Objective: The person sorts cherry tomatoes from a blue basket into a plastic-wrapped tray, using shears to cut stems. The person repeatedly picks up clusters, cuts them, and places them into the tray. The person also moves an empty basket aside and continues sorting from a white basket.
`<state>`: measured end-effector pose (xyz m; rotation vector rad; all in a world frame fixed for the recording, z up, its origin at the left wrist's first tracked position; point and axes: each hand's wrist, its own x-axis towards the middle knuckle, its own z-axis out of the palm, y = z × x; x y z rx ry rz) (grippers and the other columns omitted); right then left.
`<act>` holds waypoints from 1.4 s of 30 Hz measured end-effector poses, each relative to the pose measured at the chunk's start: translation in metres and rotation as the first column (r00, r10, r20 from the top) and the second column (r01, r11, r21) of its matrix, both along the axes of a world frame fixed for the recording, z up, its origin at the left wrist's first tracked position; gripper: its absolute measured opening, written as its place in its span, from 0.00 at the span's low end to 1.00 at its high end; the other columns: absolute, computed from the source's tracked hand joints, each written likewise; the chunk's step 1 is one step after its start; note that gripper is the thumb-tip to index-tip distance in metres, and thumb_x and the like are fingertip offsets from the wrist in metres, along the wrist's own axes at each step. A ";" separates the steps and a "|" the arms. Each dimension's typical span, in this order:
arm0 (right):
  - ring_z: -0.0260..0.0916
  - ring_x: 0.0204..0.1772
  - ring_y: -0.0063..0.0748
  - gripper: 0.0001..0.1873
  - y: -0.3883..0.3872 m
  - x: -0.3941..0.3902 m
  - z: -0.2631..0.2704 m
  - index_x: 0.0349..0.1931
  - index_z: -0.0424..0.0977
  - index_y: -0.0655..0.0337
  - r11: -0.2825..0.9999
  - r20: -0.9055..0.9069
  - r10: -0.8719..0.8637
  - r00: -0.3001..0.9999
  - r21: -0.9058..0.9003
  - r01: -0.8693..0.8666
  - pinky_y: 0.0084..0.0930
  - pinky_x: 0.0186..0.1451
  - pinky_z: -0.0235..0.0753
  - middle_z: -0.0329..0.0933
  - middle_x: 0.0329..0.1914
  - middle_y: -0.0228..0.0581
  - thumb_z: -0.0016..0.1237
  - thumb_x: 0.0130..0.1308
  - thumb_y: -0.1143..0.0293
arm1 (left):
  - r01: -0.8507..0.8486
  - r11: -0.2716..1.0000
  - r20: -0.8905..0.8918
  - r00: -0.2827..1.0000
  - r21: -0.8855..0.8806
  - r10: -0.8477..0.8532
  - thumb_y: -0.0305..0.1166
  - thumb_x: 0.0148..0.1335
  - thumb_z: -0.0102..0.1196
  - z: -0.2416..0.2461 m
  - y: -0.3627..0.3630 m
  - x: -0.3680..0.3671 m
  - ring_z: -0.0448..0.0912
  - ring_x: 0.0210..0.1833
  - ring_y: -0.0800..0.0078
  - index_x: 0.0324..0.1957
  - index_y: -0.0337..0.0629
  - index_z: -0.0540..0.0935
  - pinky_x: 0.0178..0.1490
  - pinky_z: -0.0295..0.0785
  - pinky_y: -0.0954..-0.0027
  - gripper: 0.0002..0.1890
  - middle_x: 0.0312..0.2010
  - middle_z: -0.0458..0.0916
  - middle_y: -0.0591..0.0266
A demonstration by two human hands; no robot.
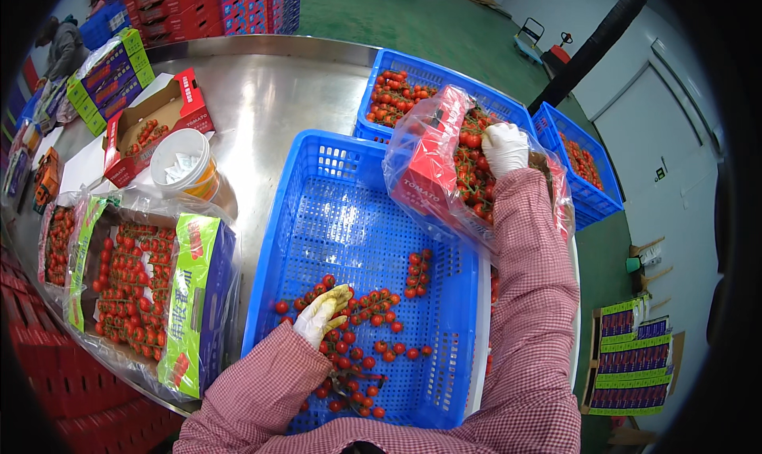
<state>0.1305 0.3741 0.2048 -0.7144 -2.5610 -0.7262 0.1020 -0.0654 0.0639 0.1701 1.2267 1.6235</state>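
My left hand (323,315), in a white glove with yellow-stained fingertips, hovers over or touches loose cherry tomatoes in a blue plastic crate (351,216). Its thumb stands apart from the fingers, with nothing visible between them. My gloved right hand (506,149) reaches into a red cardboard tomato box (425,180) lined with clear plastic film. Its curled fingers rest on vine cherry tomatoes (474,183); the fingertips are hidden. Tilted, the box lies across the crate's far right part. Lower in the crate, a small cutting tool (342,387) lies partly hidden among tomatoes. A short tomato truss (418,272) lies apart.
On the steel table (262,97) stand a white bucket (181,156) with small packets, an open red box (158,126), and a filled green-purple box (199,305) in plastic. More blue crates (452,76) (577,162) hold tomatoes behind and to the right. A person (62,46) is at far left.
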 end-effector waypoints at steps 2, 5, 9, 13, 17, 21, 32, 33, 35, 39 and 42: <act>0.71 0.37 0.43 0.04 -0.014 0.015 0.018 0.25 0.73 0.59 0.975 -0.176 0.220 0.960 0.067 -0.211 0.37 0.40 0.72 0.75 0.29 0.39 0.48 0.55 0.70 | 0.039 0.999 -0.020 0.999 0.034 -0.038 0.54 0.65 0.41 0.002 0.001 -0.003 0.58 0.69 0.59 0.66 0.37 0.58 0.68 0.53 0.55 0.36 0.65 0.60 0.50; 0.73 0.36 0.42 0.05 -0.066 0.051 0.041 0.29 0.74 0.62 0.847 -0.444 0.487 0.752 0.029 -0.532 0.32 0.41 0.74 0.75 0.30 0.41 0.52 0.50 0.79 | 0.097 0.994 0.053 0.994 0.049 -0.100 0.59 0.61 0.44 0.011 0.003 -0.003 0.56 0.69 0.54 0.67 0.38 0.54 0.69 0.51 0.53 0.42 0.66 0.58 0.46; 0.73 0.35 0.41 0.11 -0.187 0.092 0.017 0.34 0.76 0.63 0.750 -0.480 0.467 0.743 -0.231 -0.620 0.31 0.37 0.74 0.76 0.32 0.43 0.55 0.47 0.82 | 0.032 0.945 0.326 0.935 0.324 -0.143 0.68 0.52 0.49 0.030 0.007 0.017 0.63 0.65 0.57 0.69 0.45 0.51 0.65 0.60 0.50 0.51 0.65 0.60 0.48; 0.70 0.32 0.41 0.13 -0.307 0.103 -0.043 0.36 0.75 0.62 0.599 -0.364 0.471 0.803 -0.537 -0.594 0.30 0.35 0.72 0.74 0.31 0.42 0.56 0.47 0.81 | -0.348 0.908 0.401 0.885 0.234 0.236 0.61 0.58 0.49 0.042 0.007 0.044 0.66 0.62 0.57 0.62 0.47 0.65 0.61 0.64 0.48 0.37 0.60 0.67 0.48; 0.71 0.50 0.48 0.23 -0.369 0.140 -0.086 0.53 0.68 0.67 0.084 -0.583 0.117 0.804 -0.801 -0.593 0.32 0.55 0.71 0.72 0.49 0.51 0.53 0.58 0.66 | -0.425 0.887 0.541 0.796 0.179 0.272 0.49 0.62 0.50 0.043 -0.035 0.032 0.71 0.57 0.54 0.59 0.43 0.68 0.59 0.66 0.48 0.28 0.56 0.71 0.48; 0.61 0.62 0.52 0.55 -0.404 0.153 -0.132 0.65 0.48 0.72 0.415 0.331 0.406 0.852 -0.897 0.151 0.41 0.62 0.65 0.60 0.61 0.59 0.60 0.46 0.44 | -0.363 0.863 0.550 0.826 0.352 0.123 0.51 0.59 0.52 0.047 -0.078 0.027 0.69 0.59 0.50 0.62 0.47 0.65 0.59 0.67 0.45 0.32 0.60 0.67 0.48; 0.70 0.57 0.42 0.35 -0.405 0.178 -0.117 0.64 0.59 0.58 -0.004 0.040 0.165 0.986 -0.999 0.041 0.31 0.60 0.68 0.72 0.52 0.50 0.45 0.51 0.75 | -0.370 0.786 0.520 0.851 0.495 0.074 0.59 0.55 0.53 0.070 -0.125 0.016 0.71 0.57 0.48 0.65 0.50 0.61 0.57 0.68 0.44 0.40 0.60 0.65 0.48; 0.74 0.52 0.37 0.32 -0.406 0.181 -0.106 0.63 0.63 0.57 -0.257 -0.077 0.074 0.994 -0.965 -0.056 0.28 0.57 0.71 0.75 0.48 0.47 0.48 0.52 0.74 | -0.381 0.817 0.515 0.848 0.433 0.122 0.59 0.55 0.54 0.071 -0.126 0.014 0.72 0.56 0.49 0.65 0.50 0.61 0.57 0.68 0.44 0.40 0.60 0.66 0.49; 0.76 0.49 0.33 0.30 -0.407 0.187 -0.081 0.60 0.66 0.57 -0.257 -0.175 0.180 0.968 -0.958 -0.126 0.28 0.54 0.73 0.77 0.47 0.44 0.52 0.54 0.71 | -0.285 0.827 0.470 0.882 0.484 0.029 0.57 0.55 0.56 0.073 -0.127 0.013 0.72 0.56 0.50 0.64 0.50 0.61 0.56 0.69 0.46 0.39 0.59 0.67 0.51; 0.77 0.47 0.33 0.29 -0.409 0.180 -0.049 0.59 0.68 0.57 -0.015 -0.057 0.323 0.945 -0.998 -0.055 0.27 0.53 0.74 0.77 0.45 0.46 0.56 0.55 0.65 | -0.220 0.892 0.330 0.940 0.394 0.086 0.43 0.60 0.56 0.070 -0.127 0.014 0.74 0.55 0.52 0.64 0.49 0.62 0.55 0.70 0.49 0.32 0.59 0.68 0.51; 0.78 0.46 0.33 0.29 -0.407 0.177 -0.038 0.59 0.68 0.56 -0.029 -0.026 0.345 0.938 -0.999 -0.017 0.26 0.53 0.74 0.78 0.45 0.46 0.56 0.56 0.64 | -0.187 0.928 0.237 0.965 0.322 0.112 0.35 0.63 0.52 0.062 -0.127 0.014 0.74 0.56 0.52 0.64 0.48 0.61 0.55 0.71 0.51 0.28 0.60 0.67 0.51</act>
